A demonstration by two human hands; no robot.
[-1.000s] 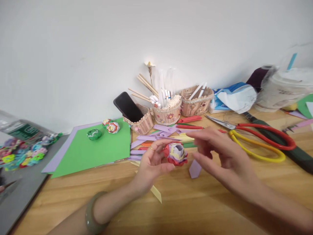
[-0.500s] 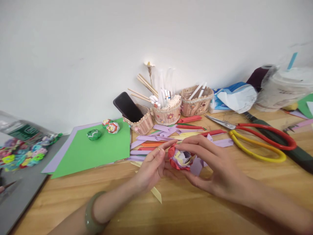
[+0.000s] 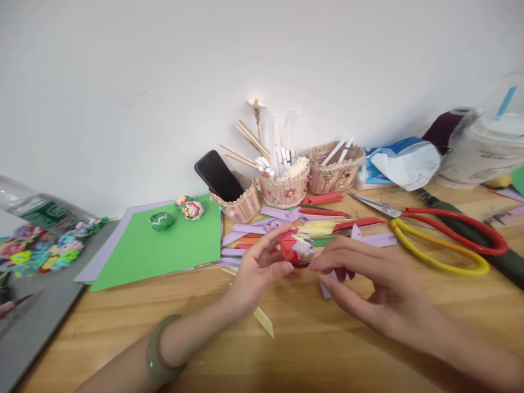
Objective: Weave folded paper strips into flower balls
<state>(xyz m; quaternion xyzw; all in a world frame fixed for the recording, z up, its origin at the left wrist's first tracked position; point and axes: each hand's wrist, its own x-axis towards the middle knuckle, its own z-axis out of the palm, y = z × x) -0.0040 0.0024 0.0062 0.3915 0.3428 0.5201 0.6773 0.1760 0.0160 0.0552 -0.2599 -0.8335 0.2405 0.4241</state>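
My left hand (image 3: pixel 250 278) has its thumb and fingers closed round a folded paper flower (image 3: pixel 293 248), red outside with pale purple and yellow points, tipped to the right. To the right of the flower is my right hand (image 3: pixel 382 281), its thumb and bent fingers apart with nothing visible between them. Its fingertips are close to the flower's lower edge; whether they touch it I cannot tell. Behind both hands lie several folded paper strips (image 3: pixel 282 215) in purple, red, yellow and green. A purple strip (image 3: pixel 326 289) shows partly under my right hand.
Red-and-yellow-handled scissors (image 3: pixel 440 262) lie at right, near a tissue pack (image 3: pixel 403 158) and a lidded cup (image 3: pixel 477 147). Decorated stick baskets (image 3: pixel 284 191) stand by the wall, one holding a phone (image 3: pixel 219 174). Green paper (image 3: pixel 164 251) at left carries small paper balls (image 3: pixel 161 221).
The flower has turned from facing me to lying sideways in my left hand. My right hand has come off it and moved slightly right. The view has shifted a little left.
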